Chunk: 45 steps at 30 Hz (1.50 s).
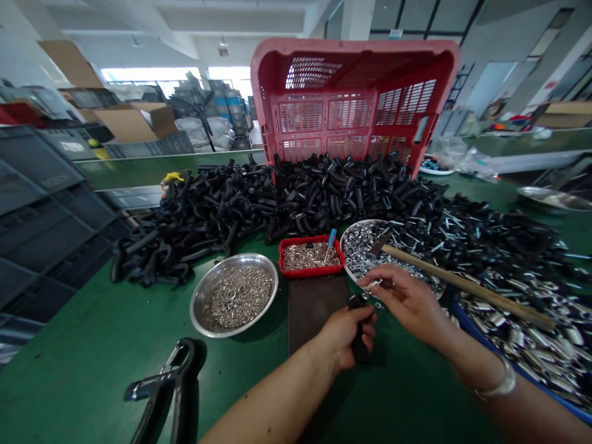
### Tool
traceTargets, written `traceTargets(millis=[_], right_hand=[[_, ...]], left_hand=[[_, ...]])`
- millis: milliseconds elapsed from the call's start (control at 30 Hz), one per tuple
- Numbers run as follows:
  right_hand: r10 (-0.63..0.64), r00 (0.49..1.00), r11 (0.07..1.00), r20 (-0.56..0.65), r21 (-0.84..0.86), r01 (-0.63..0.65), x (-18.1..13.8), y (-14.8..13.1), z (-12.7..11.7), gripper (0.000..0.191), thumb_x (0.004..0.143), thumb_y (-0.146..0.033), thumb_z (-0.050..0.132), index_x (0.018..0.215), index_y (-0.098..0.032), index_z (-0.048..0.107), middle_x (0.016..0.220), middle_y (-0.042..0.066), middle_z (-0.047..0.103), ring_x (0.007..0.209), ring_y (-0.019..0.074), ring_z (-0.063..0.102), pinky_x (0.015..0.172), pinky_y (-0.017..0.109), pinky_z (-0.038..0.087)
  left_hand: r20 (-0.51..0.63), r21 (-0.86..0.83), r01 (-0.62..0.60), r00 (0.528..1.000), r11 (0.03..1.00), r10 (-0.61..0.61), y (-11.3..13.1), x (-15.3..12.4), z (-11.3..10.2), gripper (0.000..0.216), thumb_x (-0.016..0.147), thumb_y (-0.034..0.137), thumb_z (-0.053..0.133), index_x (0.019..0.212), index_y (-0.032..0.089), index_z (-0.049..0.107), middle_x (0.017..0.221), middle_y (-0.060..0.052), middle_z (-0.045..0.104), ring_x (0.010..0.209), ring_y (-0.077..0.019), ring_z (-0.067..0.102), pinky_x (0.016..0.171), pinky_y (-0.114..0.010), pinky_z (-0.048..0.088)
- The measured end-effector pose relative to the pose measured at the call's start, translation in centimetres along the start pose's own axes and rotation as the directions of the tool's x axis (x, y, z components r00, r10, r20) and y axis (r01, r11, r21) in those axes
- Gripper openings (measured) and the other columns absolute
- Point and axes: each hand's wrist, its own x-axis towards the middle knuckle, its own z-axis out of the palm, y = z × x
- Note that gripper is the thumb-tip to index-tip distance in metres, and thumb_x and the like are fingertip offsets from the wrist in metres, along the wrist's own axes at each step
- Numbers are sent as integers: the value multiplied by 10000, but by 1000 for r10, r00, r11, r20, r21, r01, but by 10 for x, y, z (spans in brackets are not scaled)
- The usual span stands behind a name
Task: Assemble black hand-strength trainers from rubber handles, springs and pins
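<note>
Grey crates [37, 179] stack up along the left edge of the frame. At lower left, a black hand grip with a spring [187, 388] lies on the green table [69, 364]. Above it, a heap of black handles [217, 213] stretches from left of centre across the middle of the frame. Left of centre, a steel bowl [200, 314] holds small metal bits [247, 293].

Near the centre, a red tray [312, 271] holds metal pins [303, 256] and a blue-handled tool [332, 237], with a dark plate [314, 299] just below. Right of the plate's lower part, the left hand [346, 336] is closed around a black piece [359, 350], upright and partly hidden by the fingers. A red basket [346, 46] lies on its side at upper centre, its mouth over the heap.

Right of centre, the right hand [404, 299] pinches a small shiny piece [374, 284], too small to make out, at the near edge of a dish [344, 259] of metal rings [361, 246]. A bracelet [503, 379] circles that wrist. A hammer [462, 280] slants from the dish toward the right, above a blue tray [555, 398] of shiny metal parts [522, 345] at lower right. Black-ended bolts [467, 231] pile up behind the hammer.
</note>
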Motion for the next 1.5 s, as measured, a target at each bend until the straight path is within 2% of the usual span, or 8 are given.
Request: traceTargets(millis=[200,500,567,667,833,967,1233,1500], right_hand=[[-107,978,981,179,-142,133,5,6,2,175,797,-266,513,925,-270,633,967,52,623,963,206,552,856,380,437],[222,928,956,299,118,-267,14,37,0,260,761,-392,562,935,-205,615,899,47,655,842,187,609,756,329,489],[249,955,966,163,20,-256,17,50,-10,301,760,-399,555,988,-208,606,945,56,654,844,195,615,742,340,498],[158,987,888,-18,-435,-150,21,69,-34,249,774,-356,520,920,-198,645,953,71,654,861,228,610,767,391,484],[124,943,578,309,-795,184,18,83,-51,227,782,-275,496,917,-214,668,964,58,648,895,222,593,799,365,462],[120,945,510,305,-836,204,15,78,-44,226,802,-264,466,875,-208,672,906,69,645,860,208,594,778,348,456],[103,954,593,282,-787,169,3,71,-33,212,817,-241,433,784,-177,631,820,73,605,784,193,574,717,327,455],[-149,972,813,183,-536,226,7,43,-5,122,839,-211,416,822,-187,534,970,84,603,894,177,566,776,333,465]], left_hand=[[99,64,34,994,997,-41,2,-3,-7,165,690,147,611,785,149,476,687,25,488,405,1,380,342,-90,224],[454,68,153,875,986,-167,20,-16,-25,291,599,51,572,874,131,527,680,28,426,422,1,291,376,-96,205],[470,-56,177,873,983,-130,23,-15,-27,310,609,101,566,914,140,522,716,13,444,455,-14,312,390,-97,235],[428,-219,168,902,961,-60,26,-9,-29,246,673,278,570,872,148,506,716,8,441,474,-31,312,387,-100,250],[351,-335,160,936,929,-35,25,3,-34,286,757,425,502,753,143,455,641,29,404,443,-31,295,358,-108,251],[354,-354,146,935,924,-13,24,6,-36,257,767,399,504,766,145,459,627,39,399,430,-28,298,355,-107,252],[349,-344,141,937,928,-13,24,5,-35,245,780,388,493,767,144,469,625,39,407,423,-28,315,347,-107,258],[237,-282,127,970,951,-59,21,4,-30,331,828,426,455,780,102,502,646,5,477,414,-20,367,314,-100,255]])
